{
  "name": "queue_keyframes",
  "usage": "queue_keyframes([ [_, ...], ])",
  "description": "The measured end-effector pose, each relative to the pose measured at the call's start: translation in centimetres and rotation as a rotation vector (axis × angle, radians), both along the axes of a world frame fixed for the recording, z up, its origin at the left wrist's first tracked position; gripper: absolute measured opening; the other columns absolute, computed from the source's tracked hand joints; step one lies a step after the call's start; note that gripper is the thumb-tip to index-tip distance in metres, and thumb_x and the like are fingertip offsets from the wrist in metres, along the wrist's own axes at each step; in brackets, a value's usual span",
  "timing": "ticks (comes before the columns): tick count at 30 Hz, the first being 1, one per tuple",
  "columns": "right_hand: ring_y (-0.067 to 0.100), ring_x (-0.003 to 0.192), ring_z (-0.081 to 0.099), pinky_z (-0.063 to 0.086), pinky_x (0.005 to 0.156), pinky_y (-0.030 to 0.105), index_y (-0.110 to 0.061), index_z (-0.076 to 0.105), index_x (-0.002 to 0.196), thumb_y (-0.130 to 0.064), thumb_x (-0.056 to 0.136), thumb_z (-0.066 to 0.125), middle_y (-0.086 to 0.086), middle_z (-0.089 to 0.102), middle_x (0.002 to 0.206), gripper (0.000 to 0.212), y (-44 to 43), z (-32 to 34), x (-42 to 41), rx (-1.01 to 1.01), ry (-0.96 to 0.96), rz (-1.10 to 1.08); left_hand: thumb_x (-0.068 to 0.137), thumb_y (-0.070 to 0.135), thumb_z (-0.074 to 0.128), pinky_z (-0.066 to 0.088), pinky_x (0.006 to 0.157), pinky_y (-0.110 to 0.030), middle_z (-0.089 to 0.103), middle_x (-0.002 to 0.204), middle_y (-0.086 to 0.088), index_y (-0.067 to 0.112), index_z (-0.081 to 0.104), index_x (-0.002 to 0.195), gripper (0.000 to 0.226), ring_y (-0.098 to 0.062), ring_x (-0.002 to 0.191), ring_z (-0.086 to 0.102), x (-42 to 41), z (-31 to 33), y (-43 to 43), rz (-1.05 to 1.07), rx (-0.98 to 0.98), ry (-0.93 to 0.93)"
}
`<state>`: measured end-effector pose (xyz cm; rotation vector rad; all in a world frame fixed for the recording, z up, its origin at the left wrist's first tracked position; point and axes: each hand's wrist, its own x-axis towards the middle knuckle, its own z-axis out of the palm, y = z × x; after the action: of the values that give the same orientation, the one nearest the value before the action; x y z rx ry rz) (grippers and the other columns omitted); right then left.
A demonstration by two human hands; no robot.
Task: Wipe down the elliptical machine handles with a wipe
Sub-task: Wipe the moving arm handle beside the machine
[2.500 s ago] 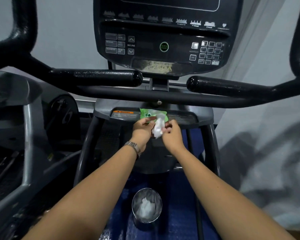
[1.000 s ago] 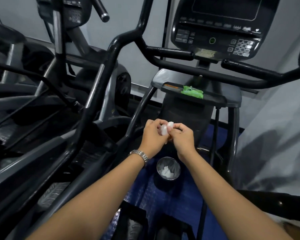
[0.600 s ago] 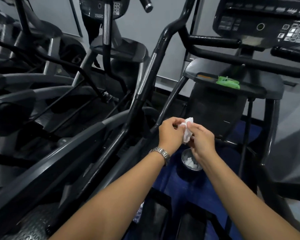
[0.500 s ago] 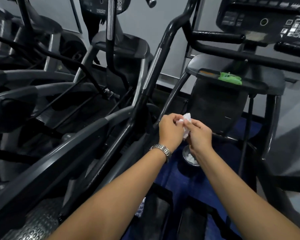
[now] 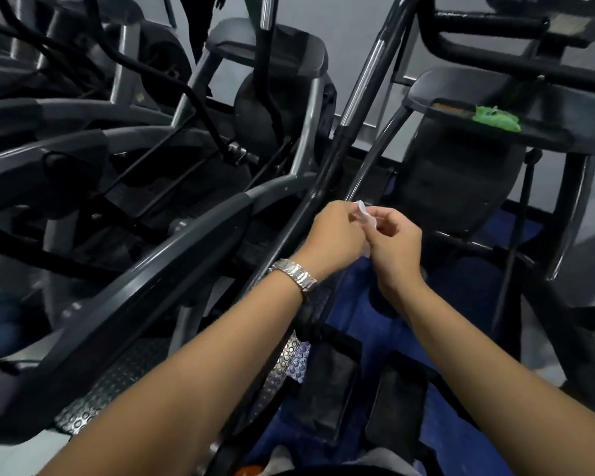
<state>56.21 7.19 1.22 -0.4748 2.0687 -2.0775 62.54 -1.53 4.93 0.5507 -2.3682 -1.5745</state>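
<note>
A small white wipe is pinched between my left hand and my right hand, held in mid-air at the middle of the view. My left wrist wears a metal watch. The elliptical's long left handle arm, black with a silver section, rises diagonally just behind and left of my hands. A short black fixed handle shows at the top right. The green wipe packet lies on the machine's tray at the right.
A second elliptical machine stands to the left with its own arms and grey rails. Two black pedals sit below my arms over a blue floor mat. My right hand hides the small bin.
The view has swung left and down, off the console. My hands have drawn back from the tray with the wipe and keep working it between the fingers.
</note>
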Motion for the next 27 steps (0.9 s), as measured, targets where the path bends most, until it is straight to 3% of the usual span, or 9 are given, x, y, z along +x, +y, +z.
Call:
queue_keyframes([
  [2, 0.018, 0.074, 0.066, 0.054, 0.07, 0.037, -0.014, 0.07, 0.086, -0.016, 0.086, 0.071, 0.015, 0.071, 0.083, 0.003, -0.4, -0.1, 1.6, 0.007, 0.043, 0.036, 0.088, 0.003, 0.048, 0.05, 0.067, -0.017, 0.072, 0.09, -0.014, 0.01, 0.071, 0.099, 0.026, -0.013, 0.075, 0.063, 2.2, 0.4, -1.7, -0.064, -0.018, -0.012],
  [4, 0.016, 0.073, 0.063, 0.052, 0.068, 0.034, -0.015, 0.07, 0.084, -0.014, 0.086, 0.07, 0.014, 0.071, 0.082, 0.002, -0.6, -0.3, 3.1, 0.025, 0.068, 0.086, 0.091, 0.009, 0.053, 0.054, 0.084, -0.03, 0.072, 0.095, -0.01, 0.015, 0.072, 0.102, 0.022, -0.018, 0.091, 0.067, 4.7, 0.5, -3.5, -0.114, -0.03, -0.017],
  [6, 0.012, 0.069, 0.061, 0.05, 0.064, 0.028, -0.01, 0.07, 0.085, -0.01, 0.087, 0.068, 0.013, 0.069, 0.077, 0.003, -0.8, -0.5, 4.5, 0.045, 0.05, 0.129, 0.091, 0.008, 0.057, 0.052, 0.091, -0.034, 0.073, 0.098, -0.002, 0.017, 0.069, 0.108, 0.023, -0.014, 0.099, 0.067, 8.0, 0.2, -5.3, -0.126, -0.018, 0.007],
  [8, 0.008, 0.063, 0.058, 0.048, 0.057, 0.019, -0.004, 0.069, 0.087, -0.003, 0.088, 0.064, 0.01, 0.065, 0.072, 0.006, -0.5, -0.8, 5.8, 0.046, -0.002, 0.173, 0.09, 0.005, 0.059, 0.051, 0.091, -0.03, 0.072, 0.098, 0.005, 0.023, 0.068, 0.107, 0.026, -0.009, 0.098, 0.067, 11.7, -0.1, -6.8, -0.095, -0.01, 0.045],
  [10, 0.009, 0.064, 0.06, 0.049, 0.059, 0.021, -0.007, 0.07, 0.087, -0.004, 0.088, 0.063, 0.007, 0.067, 0.074, 0.007, 0.0, -1.4, 7.0, 0.07, -0.036, 0.212, 0.089, 0.006, 0.061, 0.051, 0.09, -0.029, 0.073, 0.098, 0.007, 0.029, 0.068, 0.103, 0.028, -0.008, 0.096, 0.067, 15.4, -0.5, -7.9, -0.049, -0.019, 0.063],
  [13, 0.013, 0.069, 0.063, 0.05, 0.064, 0.03, -0.015, 0.071, 0.083, -0.006, 0.087, 0.066, 0.006, 0.071, 0.078, 0.012, 0.1, -2.3, 8.5, 0.108, -0.038, 0.25, 0.087, 0.009, 0.065, 0.053, 0.09, -0.029, 0.071, 0.099, 0.008, 0.025, 0.07, 0.106, 0.026, -0.006, 0.097, 0.066, 19.5, -1.6, -8.6, 0.034, -0.056, 0.042],
  [17, 0.008, 0.067, 0.061, 0.047, 0.061, 0.022, -0.024, 0.073, 0.077, -0.007, 0.086, 0.068, 0.0, 0.071, 0.075, 0.019, 0.0, -2.8, 11.1, 0.136, 0.042, 0.313, 0.084, 0.014, 0.069, 0.051, 0.09, -0.029, 0.065, 0.106, 0.016, 0.028, 0.069, 0.108, 0.028, -0.004, 0.105, 0.061, 21.5, -3.5, -8.3, 0.077, -0.159, 0.04],
  [21, 0.011, 0.084, 0.066, 0.053, 0.076, 0.025, -0.009, 0.073, 0.084, 0.003, 0.084, 0.067, 0.0, 0.07, 0.086, 0.014, -1.3, -2.6, 12.9, 0.137, 0.33, 0.334, 0.081, 0.021, 0.073, 0.045, 0.095, -0.023, 0.059, 0.114, 0.019, 0.03, 0.063, 0.118, 0.039, 0.002, 0.111, 0.054, 21.1, -4.6, -8.1, 0.069, -0.227, 0.008],
  [27, 0.018, 0.089, 0.067, 0.056, 0.08, 0.033, 0.001, 0.072, 0.093, 0.011, 0.079, 0.064, 0.008, 0.07, 0.095, 0.019, -3.8, -3.7, 13.7, 0.188, 0.863, 0.34, 0.068, 0.035, 0.081, 0.035, 0.105, -0.024, 0.043, 0.133, 0.012, 0.026, 0.036, 0.142, 0.088, -0.002, 0.124, 0.041, 19.5, -5.7, -8.6, -0.049, -0.277, -0.2],
])
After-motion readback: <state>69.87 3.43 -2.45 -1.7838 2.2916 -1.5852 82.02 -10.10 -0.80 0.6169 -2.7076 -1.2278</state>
